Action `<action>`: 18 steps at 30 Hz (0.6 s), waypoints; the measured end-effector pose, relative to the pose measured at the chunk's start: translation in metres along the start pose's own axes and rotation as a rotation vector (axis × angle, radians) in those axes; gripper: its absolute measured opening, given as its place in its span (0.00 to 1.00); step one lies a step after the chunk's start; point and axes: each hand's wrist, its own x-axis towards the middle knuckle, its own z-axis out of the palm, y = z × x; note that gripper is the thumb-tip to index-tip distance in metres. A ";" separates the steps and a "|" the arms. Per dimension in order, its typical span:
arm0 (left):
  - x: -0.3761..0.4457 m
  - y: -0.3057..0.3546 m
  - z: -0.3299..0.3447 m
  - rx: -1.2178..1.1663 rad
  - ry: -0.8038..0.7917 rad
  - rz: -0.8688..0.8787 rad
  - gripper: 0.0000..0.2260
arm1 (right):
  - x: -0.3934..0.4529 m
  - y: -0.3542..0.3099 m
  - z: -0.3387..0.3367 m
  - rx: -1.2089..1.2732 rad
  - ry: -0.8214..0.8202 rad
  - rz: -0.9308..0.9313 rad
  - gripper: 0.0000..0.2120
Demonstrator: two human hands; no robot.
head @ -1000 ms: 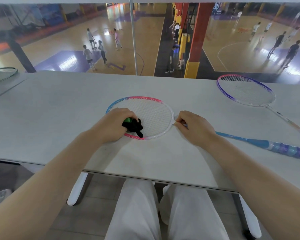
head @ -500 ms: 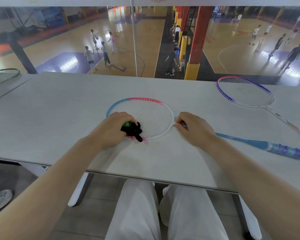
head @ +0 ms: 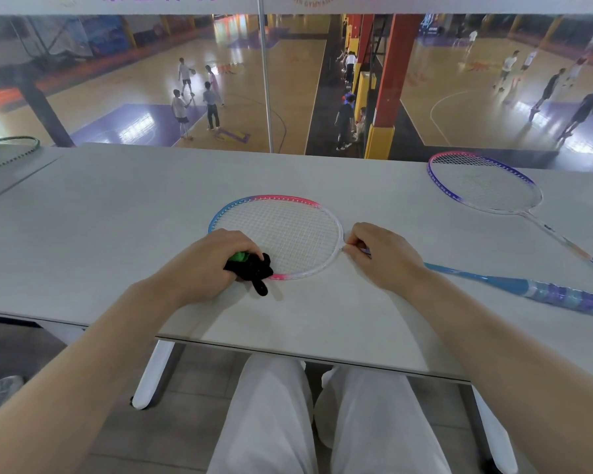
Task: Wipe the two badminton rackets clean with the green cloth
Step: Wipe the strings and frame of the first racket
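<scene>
A pink-and-blue racket [head: 281, 230] lies flat on the grey table [head: 117, 213] in front of me, its blue handle running off to the right. My left hand [head: 213, 261] is closed around a bunched green-and-black cloth [head: 250, 268] and presses it on the near left rim of the frame. My right hand [head: 380, 254] pinches the racket at the throat, where the frame meets the shaft. A second racket [head: 483, 183], purple and pink, rests at the far right with its shaft angled toward the right edge.
A third, dark-framed racket [head: 7, 152] lies on the neighbouring table at far left. Glass behind the table overlooks a sports hall with people playing. My white-trousered knees [head: 288, 422] sit under the table's near edge.
The left hand with the cloth has shifted slightly along the near rim of the frame. The right hand keeps its hold at the throat. The camera has tilted a little.
</scene>
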 end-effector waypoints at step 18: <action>0.136 -0.029 0.013 0.152 0.136 -0.077 0.16 | 0.003 0.005 0.003 0.005 0.004 -0.050 0.08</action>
